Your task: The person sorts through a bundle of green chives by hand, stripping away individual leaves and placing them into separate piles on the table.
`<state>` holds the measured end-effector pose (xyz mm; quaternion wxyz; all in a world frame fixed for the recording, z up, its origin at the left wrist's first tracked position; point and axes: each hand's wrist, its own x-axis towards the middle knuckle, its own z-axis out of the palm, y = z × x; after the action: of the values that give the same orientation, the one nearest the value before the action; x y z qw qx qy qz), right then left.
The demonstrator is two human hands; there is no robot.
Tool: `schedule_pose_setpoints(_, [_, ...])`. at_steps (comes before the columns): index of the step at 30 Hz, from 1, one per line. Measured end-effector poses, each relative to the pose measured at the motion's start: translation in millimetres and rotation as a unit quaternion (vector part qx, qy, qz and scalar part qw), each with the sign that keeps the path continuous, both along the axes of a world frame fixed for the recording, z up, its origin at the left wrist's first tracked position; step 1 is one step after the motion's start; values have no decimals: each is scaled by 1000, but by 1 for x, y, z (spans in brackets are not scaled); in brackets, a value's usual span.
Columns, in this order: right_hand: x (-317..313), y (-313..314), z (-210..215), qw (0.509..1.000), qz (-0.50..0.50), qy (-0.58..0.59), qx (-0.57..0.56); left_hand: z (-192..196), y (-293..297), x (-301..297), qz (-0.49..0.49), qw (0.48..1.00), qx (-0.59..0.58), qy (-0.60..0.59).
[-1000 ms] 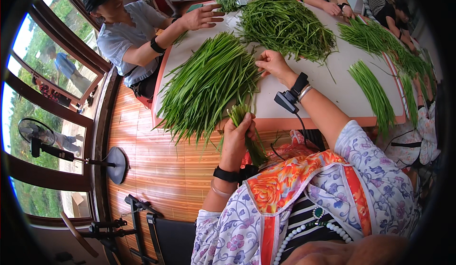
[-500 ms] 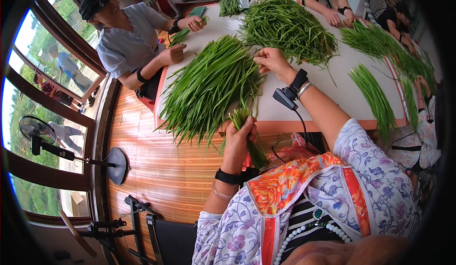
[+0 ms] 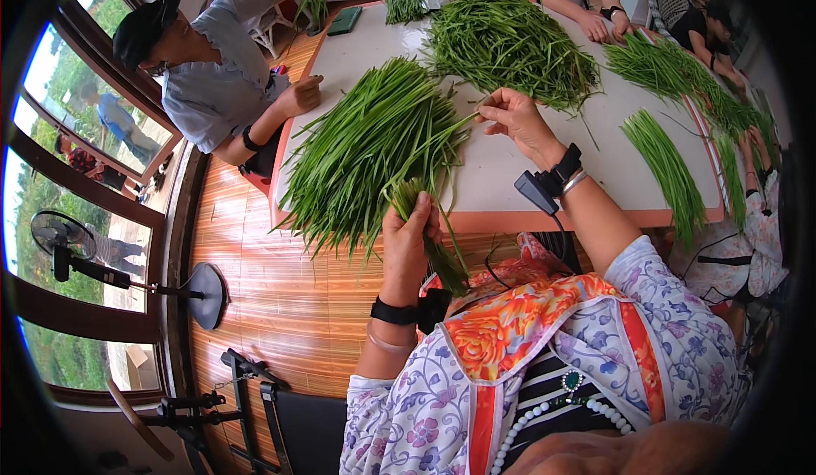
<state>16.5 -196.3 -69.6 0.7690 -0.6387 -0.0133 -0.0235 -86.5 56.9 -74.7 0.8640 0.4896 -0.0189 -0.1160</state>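
Note:
My left hand (image 3: pixel 405 241) is closed around a small bunch of garlic chives (image 3: pixel 446 269), just off the table's near edge. Cut ends stick up above the thumb and the leaves hang down below the fist. Beyond it spreads a large heap of garlic chives (image 3: pixel 365 156) whose leaf ends overhang the edge. My right hand (image 3: pixel 520 125), at the right side of this heap, pinches the pale end of a chive stalk (image 3: pixel 461 125) between thumb and fingertips. The stalk's other end disappears among the heap's leaves.
Another chive pile (image 3: pixel 510 50) lies farther back on the white table (image 3: pixel 552 169), and a neat bundle (image 3: pixel 663 169) to the right. A co-worker (image 3: pixel 212 75) at the left lifts some chives; others work at the far right. A fan (image 3: pixel 64 237) stands by the windows.
My right hand has moved right, drawing a stalk out from the heap. My left hand has shifted slightly left with its bunch. The left co-worker has raised a handful of chives away from the table.

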Motion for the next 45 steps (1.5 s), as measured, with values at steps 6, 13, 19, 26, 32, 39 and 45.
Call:
schedule_pose_setpoints(6, [-51,19,27,966,2,-183,-183,29,-12,19,79,943,232,-223])
schedule_pose_setpoints(13, [-76,36,51,917,113,-309,-227,9,-31,24,110,830,366,-406])
schedule_pose_setpoints(19, [-73,28,26,902,146,-364,-181,11,-37,9,13,935,234,-265])
schedule_pose_setpoints(26, [-57,25,26,984,132,-107,-55,15,-4,-2,-97,983,122,-95])
schedule_pose_setpoints(32, [-31,-7,-7,975,37,-37,-216,28,47,8,-19,991,-133,-11])
schedule_pose_setpoints(39, [-5,20,-26,929,34,-96,-356,8,22,-8,-44,998,-14,39])
schedule_pose_setpoints(45, [16,53,-23,852,-7,-127,-507,-4,16,-10,-61,996,-23,53])
